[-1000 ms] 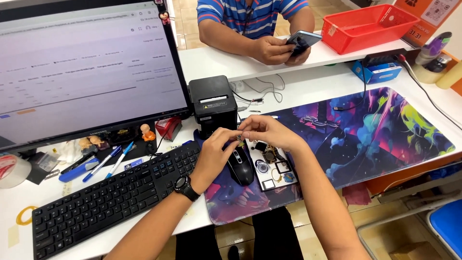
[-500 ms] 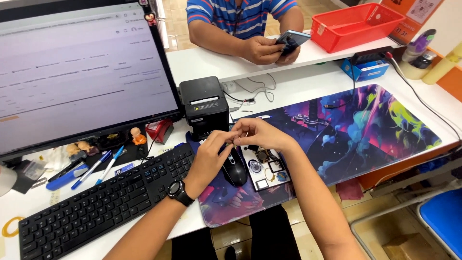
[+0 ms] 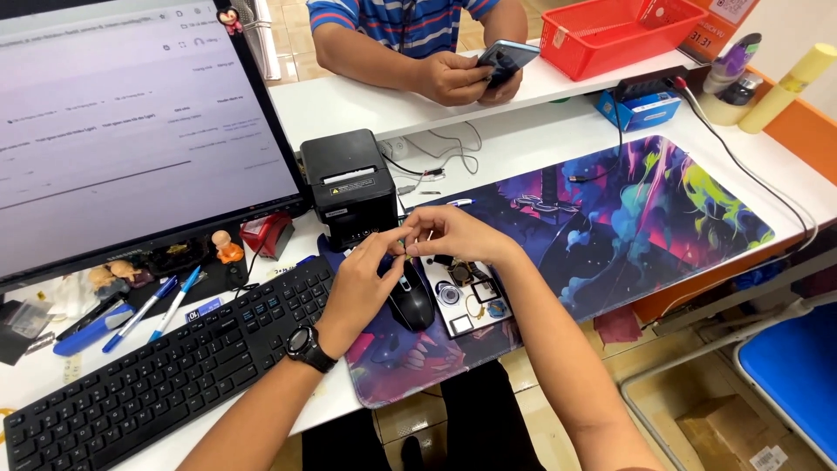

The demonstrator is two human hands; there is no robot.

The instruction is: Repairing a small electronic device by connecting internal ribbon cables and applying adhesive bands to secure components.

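left hand [image 3: 364, 277] and right hand [image 3: 453, 235] unmoved, fingertips meeting

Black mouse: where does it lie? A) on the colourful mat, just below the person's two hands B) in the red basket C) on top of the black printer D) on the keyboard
A: the mouse lies on the mat, right of the keyboard, just below the left hand and right hand, which meet fingertip to fingertip above it.
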